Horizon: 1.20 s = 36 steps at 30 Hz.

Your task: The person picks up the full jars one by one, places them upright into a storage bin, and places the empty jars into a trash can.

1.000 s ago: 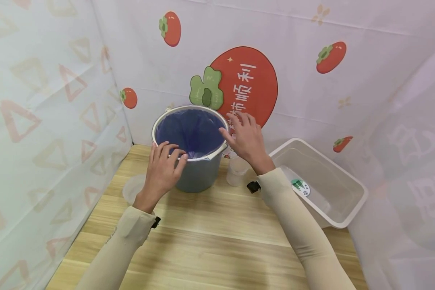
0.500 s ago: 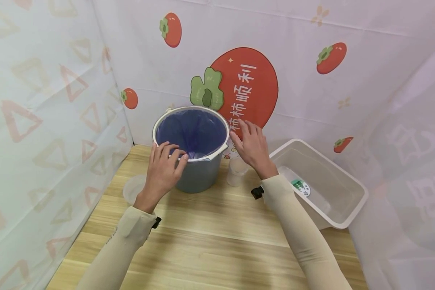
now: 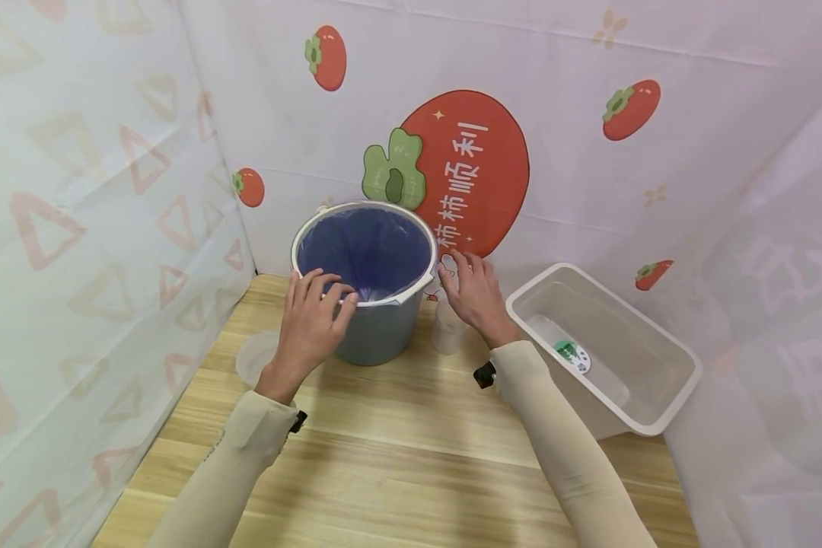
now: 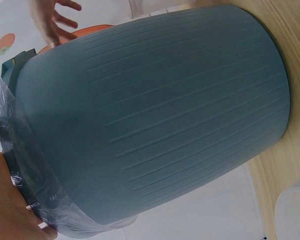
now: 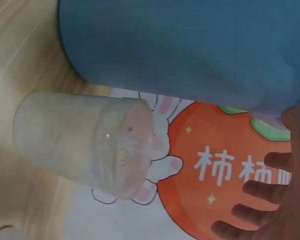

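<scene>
A round grey-blue bucket stands on the wooden bench in the middle of the head view, close to the back curtain. Its wall is ribbed plastic with fine lines running from base to rim, as the left wrist view shows, and it widens slightly toward the top. A thin bluish plastic bag lines it, crinkled, folded out over the pale rim; the bucket holds nothing else that can be seen.

The left hand is at the near rim, lower left of the bucket, its fingers curled over the edge and pinching the folded bag against it. The right hand hangs just right of the bucket, fingers loosely spread and holding nothing — it is directly over a small cup, apart from it as far as the right wrist view shows.

That cup is frosted, translucent plastic, straight-sided and round, standing on the bench just right of the bucket; whether anything is in it cannot be told. At the bucket's lower left lies a flat translucent lid or dish, partly behind the left wrist.

On the right of the frame sits a white rectangular tub with smooth walls and rounded corners — on its floor is a round green-and-white sticker. Printed cloth with red fruit closes the scene behind
</scene>
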{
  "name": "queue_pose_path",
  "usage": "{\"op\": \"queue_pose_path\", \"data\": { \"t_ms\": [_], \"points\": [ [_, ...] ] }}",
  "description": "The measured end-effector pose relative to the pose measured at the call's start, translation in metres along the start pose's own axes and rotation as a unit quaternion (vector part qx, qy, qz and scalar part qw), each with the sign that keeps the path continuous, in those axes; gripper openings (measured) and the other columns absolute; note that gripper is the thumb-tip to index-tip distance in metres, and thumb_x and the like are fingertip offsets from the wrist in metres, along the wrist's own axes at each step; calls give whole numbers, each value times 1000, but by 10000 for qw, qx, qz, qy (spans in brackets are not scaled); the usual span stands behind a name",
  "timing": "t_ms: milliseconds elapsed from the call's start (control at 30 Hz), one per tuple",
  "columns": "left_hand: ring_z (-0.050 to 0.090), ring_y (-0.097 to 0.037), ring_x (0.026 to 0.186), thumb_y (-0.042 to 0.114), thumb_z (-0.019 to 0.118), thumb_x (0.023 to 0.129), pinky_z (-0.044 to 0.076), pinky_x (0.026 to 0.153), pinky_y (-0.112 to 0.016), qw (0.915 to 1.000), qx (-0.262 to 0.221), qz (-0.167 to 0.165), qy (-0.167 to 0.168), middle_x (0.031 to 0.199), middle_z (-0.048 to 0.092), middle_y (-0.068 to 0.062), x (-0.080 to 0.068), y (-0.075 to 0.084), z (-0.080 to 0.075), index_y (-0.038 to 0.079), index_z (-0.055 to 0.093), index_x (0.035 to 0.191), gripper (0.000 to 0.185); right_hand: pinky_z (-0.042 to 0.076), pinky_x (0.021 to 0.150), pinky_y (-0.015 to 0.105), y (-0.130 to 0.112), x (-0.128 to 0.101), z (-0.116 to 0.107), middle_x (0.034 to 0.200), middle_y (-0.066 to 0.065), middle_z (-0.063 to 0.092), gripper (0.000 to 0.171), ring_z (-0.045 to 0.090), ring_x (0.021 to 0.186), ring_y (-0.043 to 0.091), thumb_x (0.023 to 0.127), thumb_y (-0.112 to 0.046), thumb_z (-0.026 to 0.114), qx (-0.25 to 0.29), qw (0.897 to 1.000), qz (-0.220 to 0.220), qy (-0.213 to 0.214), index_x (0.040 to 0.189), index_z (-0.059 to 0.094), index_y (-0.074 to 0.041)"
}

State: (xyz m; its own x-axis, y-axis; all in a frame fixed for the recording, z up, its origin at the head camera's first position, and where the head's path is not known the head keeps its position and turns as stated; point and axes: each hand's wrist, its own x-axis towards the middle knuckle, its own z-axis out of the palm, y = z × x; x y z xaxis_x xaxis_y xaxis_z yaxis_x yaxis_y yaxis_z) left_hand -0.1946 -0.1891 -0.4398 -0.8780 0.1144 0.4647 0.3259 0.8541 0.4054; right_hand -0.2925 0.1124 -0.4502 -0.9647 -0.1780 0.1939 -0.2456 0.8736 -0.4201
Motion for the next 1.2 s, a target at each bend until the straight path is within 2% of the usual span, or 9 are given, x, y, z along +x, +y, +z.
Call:
{"op": "queue_pose_path", "data": {
  "t_ms": [267,533,700,900,1200],
  "points": [
    [44,-40,151,42,51,114,12,134,-68,10000,0,27,21,143,66,-15,1,2,0,15,77,116,38,43,116,73,8,-7,20,172,22,36,65,32,159,47,112,-51,44,-26,9990,251,-363,168,41,-18],
    [43,-41,151,42,51,114,10,135,-67,10000,-29,33,82,143,65,-16,0,0,0,14,77,116,39,49,109,73,17,-15,41,175,21,30,62,34,158,51,113,-50,47,-183,9980,180,-582,167,43,-21],
    [43,-41,152,42,51,114,10,135,-66,10000,-29,33,75,143,65,-16,1,0,0,14,77,116,39,48,112,72,21,-17,49,178,21,25,67,29,161,50,112,-58,44,-219,9964,223,-787,169,41,-23],
    [43,-40,152,43,51,114,10,135,-67,10000,-19,5,37,143,65,-16,0,-1,2,14,77,117,39,45,113,76,25,-20,58,176,23,27,75,28,161,53,105,-60,59,-177,9943,270,-1017,168,42,-22],
    [44,-40,152,42,51,114,11,135,-67,10000,-12,12,43,143,66,-16,0,-1,3,14,77,116,39,45,112,77,31,-28,68,173,27,31,71,33,157,55,106,-57,62,-96,9927,131,-1195,165,47,-21]
  ]
}}
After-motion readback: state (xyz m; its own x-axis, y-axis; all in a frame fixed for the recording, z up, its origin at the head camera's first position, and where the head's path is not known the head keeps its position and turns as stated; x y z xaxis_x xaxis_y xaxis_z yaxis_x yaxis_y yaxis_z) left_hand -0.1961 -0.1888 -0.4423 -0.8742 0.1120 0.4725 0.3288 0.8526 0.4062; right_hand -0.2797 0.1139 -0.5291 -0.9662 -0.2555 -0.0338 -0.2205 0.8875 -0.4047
